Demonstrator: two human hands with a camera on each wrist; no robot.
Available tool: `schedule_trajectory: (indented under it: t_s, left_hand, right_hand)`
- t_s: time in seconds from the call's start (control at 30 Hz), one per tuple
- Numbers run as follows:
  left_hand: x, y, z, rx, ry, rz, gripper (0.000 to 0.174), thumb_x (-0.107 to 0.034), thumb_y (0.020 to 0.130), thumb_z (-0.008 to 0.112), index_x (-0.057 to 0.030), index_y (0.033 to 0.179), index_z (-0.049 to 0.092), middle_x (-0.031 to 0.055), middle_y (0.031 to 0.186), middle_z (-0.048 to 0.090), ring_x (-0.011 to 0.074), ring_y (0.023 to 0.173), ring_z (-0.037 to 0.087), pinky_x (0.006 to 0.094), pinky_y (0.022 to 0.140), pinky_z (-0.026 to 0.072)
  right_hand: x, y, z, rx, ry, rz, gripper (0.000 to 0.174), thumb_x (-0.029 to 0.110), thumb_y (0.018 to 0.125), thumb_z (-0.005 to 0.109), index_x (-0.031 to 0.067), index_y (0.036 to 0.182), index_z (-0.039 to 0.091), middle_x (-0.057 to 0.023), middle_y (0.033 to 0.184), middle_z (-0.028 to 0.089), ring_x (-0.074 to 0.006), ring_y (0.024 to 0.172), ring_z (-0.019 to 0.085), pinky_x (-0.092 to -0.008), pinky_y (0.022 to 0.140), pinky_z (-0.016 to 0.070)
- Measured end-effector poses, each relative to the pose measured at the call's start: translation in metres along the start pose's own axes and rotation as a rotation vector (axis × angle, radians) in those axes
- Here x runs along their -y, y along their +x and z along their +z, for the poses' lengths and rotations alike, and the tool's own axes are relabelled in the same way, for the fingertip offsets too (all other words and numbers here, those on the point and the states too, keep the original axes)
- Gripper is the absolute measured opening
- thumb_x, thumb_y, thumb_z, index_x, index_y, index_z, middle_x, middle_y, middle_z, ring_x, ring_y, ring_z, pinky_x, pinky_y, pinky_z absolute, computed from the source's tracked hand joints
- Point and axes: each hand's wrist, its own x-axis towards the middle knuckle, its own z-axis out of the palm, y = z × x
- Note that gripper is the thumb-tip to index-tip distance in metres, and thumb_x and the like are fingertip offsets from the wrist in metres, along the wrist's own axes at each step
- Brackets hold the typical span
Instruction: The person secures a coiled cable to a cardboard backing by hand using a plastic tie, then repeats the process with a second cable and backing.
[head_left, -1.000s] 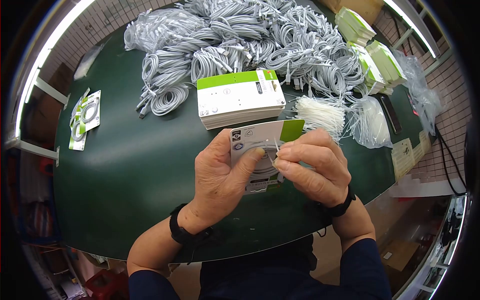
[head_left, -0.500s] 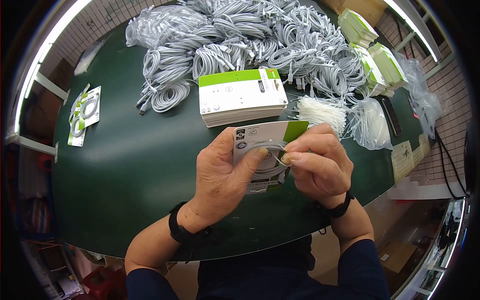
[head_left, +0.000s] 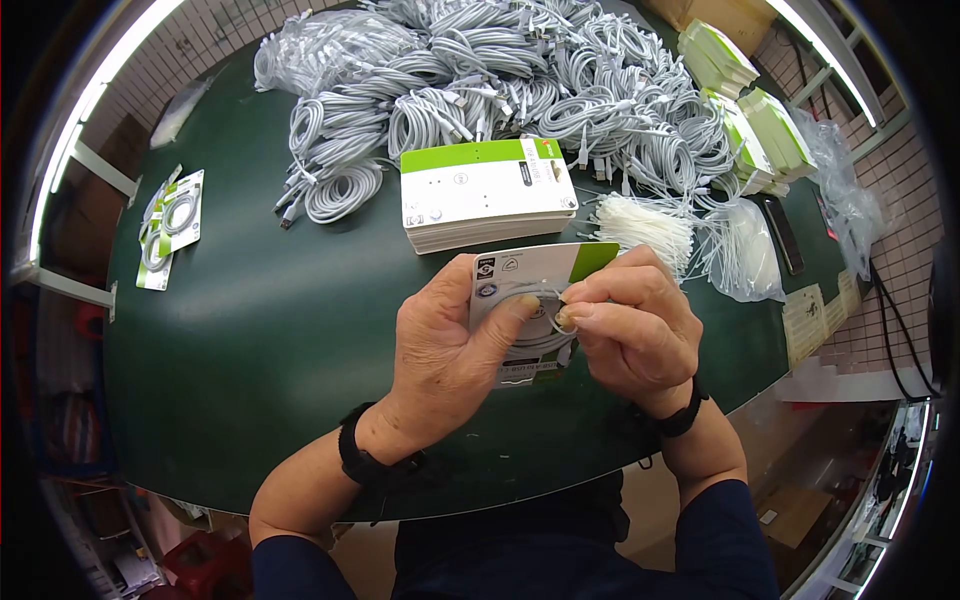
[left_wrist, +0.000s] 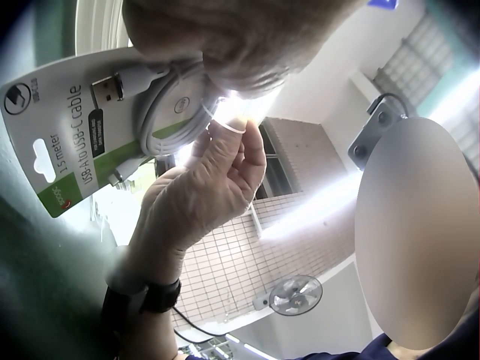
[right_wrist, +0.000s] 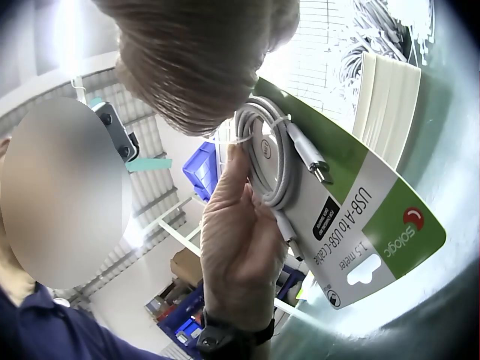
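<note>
My left hand (head_left: 440, 335) grips a white and green packaging card (head_left: 530, 262), thumb pressing over its middle. Against the card lies a coiled grey USB cable (right_wrist: 274, 169), its connectors showing beside the coil in both wrist views. With thumb and forefinger, my right hand (head_left: 645, 325) pinches a thin white cable tie (left_wrist: 229, 126) that curves out from the coil near the card's right side. The card is held tilted above the table, in front of a stack of cards (head_left: 485, 190).
A big heap of grey coiled cables (head_left: 430, 75) covers the table's back. White cable ties (head_left: 645, 230) lie right of the card stack, by a plastic bag (head_left: 745, 250) and a phone (head_left: 782, 232). Carded cables (head_left: 178, 215) lie far left; more green-edged cards (head_left: 775, 130) stand back right.
The straight upright end of the cable tie is now bent into a curve between my right fingertips. The left hand keeps its grip on the card, which has shifted slightly right.
</note>
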Motion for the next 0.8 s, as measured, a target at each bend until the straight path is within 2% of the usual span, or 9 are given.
schedule_trajectory:
  t_s: [0.33,0.57,0.67,0.7,0.8]
  left_hand:
    - [0.004,0.0,0.0,-0.009,0.128,0.047,0.019,-0.006,0.101,0.072,0.0023,0.117,0.066,0.0119,0.103,0.078,0.0132,0.093,0.073,0.0317,0.082,0.0606]
    - [0.006,0.001,-0.004,-0.001,0.153,0.023,0.018,-0.007,0.1,0.072,0.0024,0.115,0.066,0.0122,0.102,0.078,0.0134,0.092,0.073,0.0321,0.08,0.0602]
    - [0.006,0.0,-0.004,-0.002,0.11,0.01,0.018,-0.007,0.1,0.073,0.0025,0.114,0.066,0.0122,0.101,0.078,0.0134,0.091,0.073,0.0319,0.08,0.0599]
    - [0.004,0.002,-0.003,-0.001,0.111,0.016,0.018,-0.008,0.1,0.073,0.0026,0.114,0.066,0.0121,0.101,0.078,0.0134,0.091,0.073,0.0319,0.08,0.0599]
    - [0.003,0.001,-0.003,0.003,0.119,0.001,0.018,-0.008,0.1,0.073,0.0027,0.114,0.067,0.0123,0.101,0.078,0.0136,0.092,0.073,0.0318,0.08,0.0598]
  right_hand:
    - [-0.006,0.005,0.004,0.026,-0.04,0.008,0.034,-0.004,0.075,0.085,0.0099,0.104,0.075,-0.0062,0.096,0.075,-0.0216,0.071,0.064,-0.0307,0.058,0.0516]
    - [-0.007,0.007,-0.001,0.096,-0.136,-0.129,0.031,0.001,0.072,0.081,0.0035,0.103,0.074,-0.0089,0.098,0.076,-0.0208,0.068,0.065,-0.0311,0.056,0.0535]
    - [-0.007,0.006,0.0,0.083,-0.144,-0.116,0.031,0.001,0.072,0.081,0.0053,0.102,0.075,-0.0069,0.096,0.075,-0.0203,0.069,0.065,-0.0304,0.056,0.0531]
    - [-0.004,0.01,-0.002,0.115,-0.174,-0.075,0.033,0.001,0.071,0.083,0.0079,0.102,0.076,-0.0042,0.094,0.073,-0.0195,0.072,0.064,-0.0303,0.057,0.052]
    - [0.0,0.011,-0.002,0.124,-0.148,0.001,0.035,0.0,0.07,0.085,0.0105,0.102,0.077,-0.0026,0.095,0.073,-0.0192,0.076,0.064,-0.031,0.058,0.0509]
